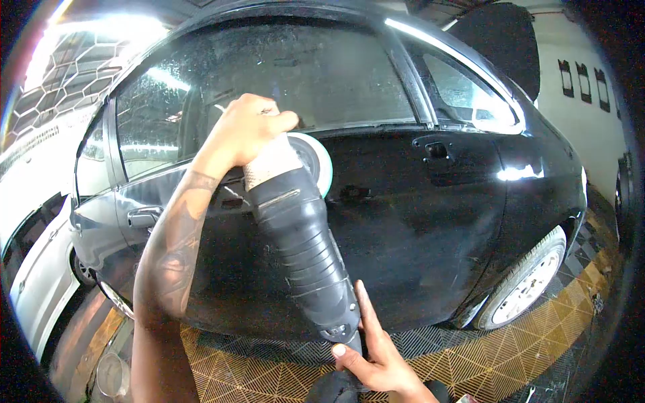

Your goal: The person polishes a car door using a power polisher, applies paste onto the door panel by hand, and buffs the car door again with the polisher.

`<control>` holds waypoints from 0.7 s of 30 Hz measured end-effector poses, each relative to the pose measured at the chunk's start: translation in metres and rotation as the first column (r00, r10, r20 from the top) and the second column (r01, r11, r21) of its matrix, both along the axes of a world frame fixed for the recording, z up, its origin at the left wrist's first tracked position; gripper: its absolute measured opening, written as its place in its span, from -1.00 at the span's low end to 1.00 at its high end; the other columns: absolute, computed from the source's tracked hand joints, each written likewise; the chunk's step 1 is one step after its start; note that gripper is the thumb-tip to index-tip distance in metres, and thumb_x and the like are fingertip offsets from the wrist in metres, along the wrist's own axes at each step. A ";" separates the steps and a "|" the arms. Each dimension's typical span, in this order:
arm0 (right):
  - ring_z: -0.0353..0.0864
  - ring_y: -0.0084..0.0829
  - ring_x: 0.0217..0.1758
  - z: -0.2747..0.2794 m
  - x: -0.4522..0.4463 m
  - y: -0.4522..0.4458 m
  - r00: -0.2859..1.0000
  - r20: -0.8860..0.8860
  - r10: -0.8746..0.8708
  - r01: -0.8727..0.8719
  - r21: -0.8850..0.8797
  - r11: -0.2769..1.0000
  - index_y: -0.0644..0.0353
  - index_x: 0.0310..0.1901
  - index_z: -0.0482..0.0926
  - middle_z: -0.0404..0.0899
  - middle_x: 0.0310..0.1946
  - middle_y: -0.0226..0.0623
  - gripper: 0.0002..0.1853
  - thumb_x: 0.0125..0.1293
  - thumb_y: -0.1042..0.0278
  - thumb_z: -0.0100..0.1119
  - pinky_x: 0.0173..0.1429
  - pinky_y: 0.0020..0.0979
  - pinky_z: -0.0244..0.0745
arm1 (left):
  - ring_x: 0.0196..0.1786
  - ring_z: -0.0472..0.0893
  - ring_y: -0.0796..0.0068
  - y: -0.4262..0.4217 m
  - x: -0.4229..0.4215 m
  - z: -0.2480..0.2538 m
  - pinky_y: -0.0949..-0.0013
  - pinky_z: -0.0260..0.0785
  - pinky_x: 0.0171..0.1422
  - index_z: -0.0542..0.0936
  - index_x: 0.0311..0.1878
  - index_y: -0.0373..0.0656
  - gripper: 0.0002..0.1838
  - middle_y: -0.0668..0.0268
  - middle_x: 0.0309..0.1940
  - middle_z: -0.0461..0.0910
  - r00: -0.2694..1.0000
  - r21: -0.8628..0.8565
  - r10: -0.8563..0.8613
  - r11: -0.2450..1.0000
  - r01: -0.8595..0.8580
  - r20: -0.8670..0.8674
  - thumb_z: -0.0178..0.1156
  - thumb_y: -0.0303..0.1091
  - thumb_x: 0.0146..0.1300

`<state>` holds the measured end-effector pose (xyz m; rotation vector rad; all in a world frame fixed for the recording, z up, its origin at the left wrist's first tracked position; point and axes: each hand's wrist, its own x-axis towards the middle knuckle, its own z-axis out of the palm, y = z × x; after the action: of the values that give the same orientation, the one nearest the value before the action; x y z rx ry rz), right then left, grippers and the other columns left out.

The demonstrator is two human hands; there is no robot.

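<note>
A black car polisher slants across the middle of the view, its round pad against the rear door of a black car, just below the window. My left hand is closed over the polisher's light-coloured head, and its wrist hides part of the door. Lower down, my right hand grips the tail end of the tool, with the thumb on one side and a finger stretched along the other. Dusty specks and smears show on the window glass.
To the right is the rear wheel with a white rim. A white car stands close on the left. A clear container sits at lower left on the patterned floor tiles. Dark brackets hang on the wall.
</note>
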<state>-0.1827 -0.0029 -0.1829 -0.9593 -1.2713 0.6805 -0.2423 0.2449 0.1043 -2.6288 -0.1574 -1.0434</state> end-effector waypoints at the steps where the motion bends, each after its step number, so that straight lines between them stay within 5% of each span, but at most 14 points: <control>1: 0.42 -0.21 0.15 -0.002 0.004 -0.003 0.999 0.017 -0.029 0.028 0.034 0.999 0.25 0.63 -0.42 0.28 0.42 0.20 0.04 0.43 0.41 0.21 0.21 -0.28 0.36 | -0.50 0.48 0.30 -0.008 0.005 0.001 0.20 0.36 -0.29 0.56 -0.40 -0.31 -0.62 0.11 -0.57 0.51 0.999 -0.018 0.026 0.999 -0.027 -0.022 0.21 -0.11 0.26; 2: 0.50 -0.35 -0.07 0.000 0.003 -0.008 0.999 -0.048 -0.024 0.026 0.037 0.999 0.23 0.64 -0.43 0.34 0.36 0.14 0.03 0.43 0.48 0.18 0.02 -0.33 0.47 | -0.50 0.48 0.30 -0.018 0.010 0.004 0.20 0.36 -0.29 0.56 -0.40 -0.31 -0.62 0.11 -0.57 0.51 0.999 -0.019 0.036 0.999 -0.037 -0.022 0.21 -0.11 0.26; 3: 0.57 -0.48 -0.28 0.003 0.002 -0.013 0.993 -0.113 -0.020 0.024 0.041 0.999 0.20 0.64 -0.44 0.41 0.29 0.07 0.03 0.42 0.55 0.15 -0.17 -0.38 0.58 | -0.37 0.58 0.18 -0.029 0.015 0.007 0.18 0.43 -0.22 0.63 -0.31 -0.11 -0.74 0.11 -0.47 0.58 0.992 -0.026 0.096 0.995 -0.098 -0.076 0.15 -0.12 0.29; 4: 0.58 -0.46 -0.29 0.004 0.003 -0.018 0.984 -0.179 -0.010 0.020 0.056 0.998 0.19 0.64 -0.43 0.40 0.29 0.10 0.02 0.42 0.55 0.13 -0.19 -0.38 0.58 | -0.23 0.68 0.05 -0.035 0.021 0.008 0.15 0.51 -0.14 0.69 -0.21 0.09 -0.80 0.11 -0.37 0.65 0.979 -0.032 0.156 0.986 -0.161 -0.133 0.10 -0.13 0.32; 6: 0.60 -0.44 -0.31 0.010 0.005 -0.028 0.973 -0.225 -0.051 0.057 0.021 0.998 0.19 0.65 -0.43 0.38 0.31 0.11 0.03 0.39 0.58 0.13 -0.22 -0.39 0.58 | -0.21 0.68 0.01 -0.032 0.037 0.010 0.12 0.52 -0.11 0.69 -0.23 0.08 -0.76 0.07 -0.35 0.66 0.978 0.014 0.153 0.988 -0.153 -0.141 0.09 -0.09 0.30; 8: 0.62 -0.40 -0.33 0.009 0.006 -0.029 0.936 -0.351 -0.038 0.067 0.070 0.995 0.21 0.64 -0.42 0.30 0.39 0.14 0.06 0.33 0.59 0.15 -0.26 -0.38 0.59 | -0.41 0.58 0.10 -0.025 0.053 0.012 0.11 0.40 -0.33 0.55 -0.34 -0.13 -0.81 0.12 -0.53 0.52 0.989 0.288 0.039 0.958 0.004 -0.143 0.19 -0.21 0.23; 9: 0.63 -0.39 -0.33 0.008 0.007 -0.029 0.936 -0.349 -0.035 0.068 0.082 0.994 0.23 0.64 -0.42 0.27 0.42 0.15 0.07 0.33 0.57 0.16 -0.27 -0.38 0.59 | -0.38 0.60 0.06 -0.023 0.056 0.011 0.10 0.41 -0.33 0.54 -0.30 -0.06 -0.88 0.15 -0.50 0.52 0.987 0.398 0.028 0.917 0.039 -0.160 0.19 -0.26 0.21; 12: 0.62 -0.40 -0.32 -0.007 0.018 -0.024 0.974 -0.216 -0.063 0.085 0.093 0.992 0.25 0.64 -0.43 0.22 0.45 0.16 0.07 0.33 0.53 0.18 -0.27 -0.39 0.59 | -0.37 0.60 0.08 -0.020 0.059 0.010 0.11 0.40 -0.32 0.54 -0.29 -0.06 -0.90 0.15 -0.48 0.52 0.990 0.172 0.047 0.985 -0.024 -0.130 0.18 -0.28 0.20; 14: 0.62 -0.41 -0.31 -0.008 0.017 -0.021 0.993 -0.081 -0.091 0.099 0.098 0.990 0.26 0.63 -0.43 0.21 0.47 0.16 0.08 0.34 0.51 0.19 -0.27 -0.39 0.59 | -0.36 0.60 0.08 -0.021 0.049 0.010 0.11 0.41 -0.31 0.54 -0.29 -0.06 -0.90 0.16 -0.47 0.53 0.986 0.320 0.057 0.947 -0.005 -0.154 0.18 -0.28 0.20; 15: 0.61 -0.42 -0.30 -0.001 0.010 -0.021 0.983 -0.174 -0.056 0.071 0.084 0.994 0.25 0.63 -0.44 0.20 0.47 0.16 0.07 0.35 0.51 0.19 -0.27 -0.39 0.59 | -0.36 0.60 0.08 -0.021 0.042 0.010 0.11 0.41 -0.30 0.54 -0.29 -0.07 -0.90 0.16 -0.47 0.53 0.982 0.462 0.070 0.887 0.019 -0.173 0.19 -0.28 0.21; 18: 0.58 -0.45 -0.28 0.004 0.000 -0.013 0.964 -0.266 -0.002 0.024 0.079 0.997 0.25 0.63 -0.45 0.17 0.49 0.14 0.05 0.38 0.53 0.16 -0.25 -0.40 0.59 | -0.40 0.56 0.12 -0.012 0.026 0.010 0.15 0.38 -0.30 0.52 -0.31 -0.13 -0.85 0.16 -0.50 0.51 0.987 0.439 0.026 0.897 0.045 -0.156 0.17 -0.26 0.23; 21: 0.58 -0.45 -0.29 0.002 -0.001 -0.001 0.992 -0.127 0.003 0.008 0.087 0.996 0.24 0.63 -0.45 0.16 0.50 0.13 0.04 0.38 0.55 0.13 -0.22 -0.40 0.59 | -0.44 0.50 0.17 -0.007 0.009 0.009 0.18 0.35 -0.30 0.49 -0.34 -0.18 -0.79 0.17 -0.53 0.47 0.990 0.264 0.054 0.964 -0.019 -0.128 0.14 -0.23 0.26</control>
<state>-0.1836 -0.0043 -0.1805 -0.8327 -1.1776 0.6685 -0.2331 0.2374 0.1131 -2.4343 -0.0340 -0.8097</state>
